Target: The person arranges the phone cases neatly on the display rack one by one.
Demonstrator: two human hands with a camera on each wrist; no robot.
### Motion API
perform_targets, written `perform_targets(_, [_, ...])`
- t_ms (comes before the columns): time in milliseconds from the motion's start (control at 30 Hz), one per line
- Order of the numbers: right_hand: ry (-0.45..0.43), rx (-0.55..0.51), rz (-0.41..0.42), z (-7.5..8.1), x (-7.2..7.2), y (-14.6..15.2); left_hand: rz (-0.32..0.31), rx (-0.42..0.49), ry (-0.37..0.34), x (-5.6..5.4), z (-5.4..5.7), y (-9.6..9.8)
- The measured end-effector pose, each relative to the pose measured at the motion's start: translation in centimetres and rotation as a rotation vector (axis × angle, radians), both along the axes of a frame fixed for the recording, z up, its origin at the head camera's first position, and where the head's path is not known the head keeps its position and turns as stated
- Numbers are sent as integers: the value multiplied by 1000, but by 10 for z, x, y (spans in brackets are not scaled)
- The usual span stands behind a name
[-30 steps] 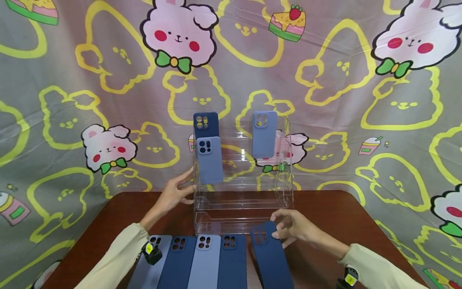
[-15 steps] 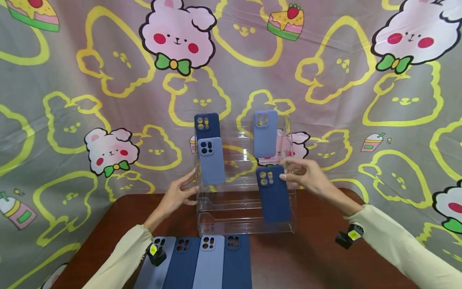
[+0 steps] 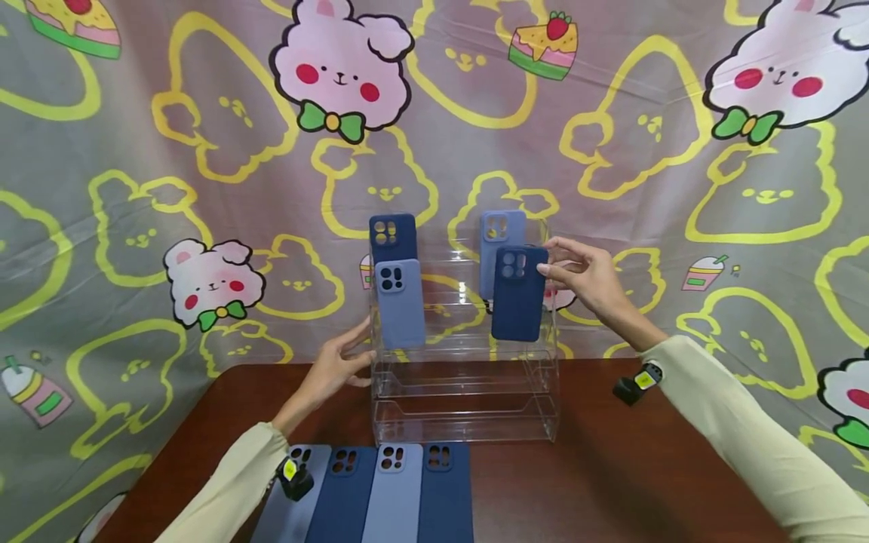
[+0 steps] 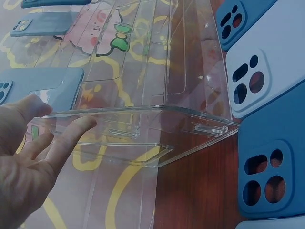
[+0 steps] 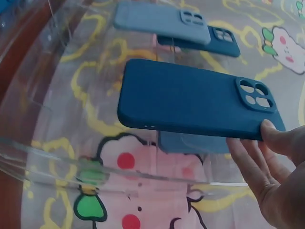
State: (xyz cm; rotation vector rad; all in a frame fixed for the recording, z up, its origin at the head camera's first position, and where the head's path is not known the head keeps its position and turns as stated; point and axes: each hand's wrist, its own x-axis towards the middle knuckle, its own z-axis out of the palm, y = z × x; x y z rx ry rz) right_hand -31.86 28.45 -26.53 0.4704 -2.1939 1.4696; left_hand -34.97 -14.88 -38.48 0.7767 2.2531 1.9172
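Note:
A dark blue phone case [image 3: 519, 296] is pinched at its upper right edge between the thumb and fingers of my right hand [image 3: 589, 276]. It hangs upright before the right side of a clear tiered display stand [image 3: 468, 431], partly covering a light blue phone case [image 3: 501, 226] on the top tier. My left hand [image 3: 334, 365] touches the stand's left side with its fingers [image 4: 76, 133] spread and fairly straight. On the stand's left, another dark blue phone case [image 3: 392, 235] stands behind a lower light blue phone case [image 3: 400, 305].
Several phone cases [image 3: 392, 501] lie in a row on the brown table [image 3: 584, 483], in front of the stand. The stand's lower tiers hold no cases. A cartoon-print cloth [image 3: 462, 143] hangs close behind.
My right hand has lifted the dark blue phone case from the table's front up to the stand's upper right. My left hand stays at the stand's side.

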Motion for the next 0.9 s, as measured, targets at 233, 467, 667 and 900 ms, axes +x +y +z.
perform_targets(233, [54,-37,-19,-1,-17,6,4,-4,-7,0,0,1])
perform_targets(467, [88,-25,-17,-3,-28,4,12,-7,-10,0,-1,0])
perform_targets(667, [113,73,-24,-16,-30,3,-2,5,-16,0,-3,1])
perform_targets(900, [143,99,-32,-33,-27,0,-9,12,-10,-1,-1,0])
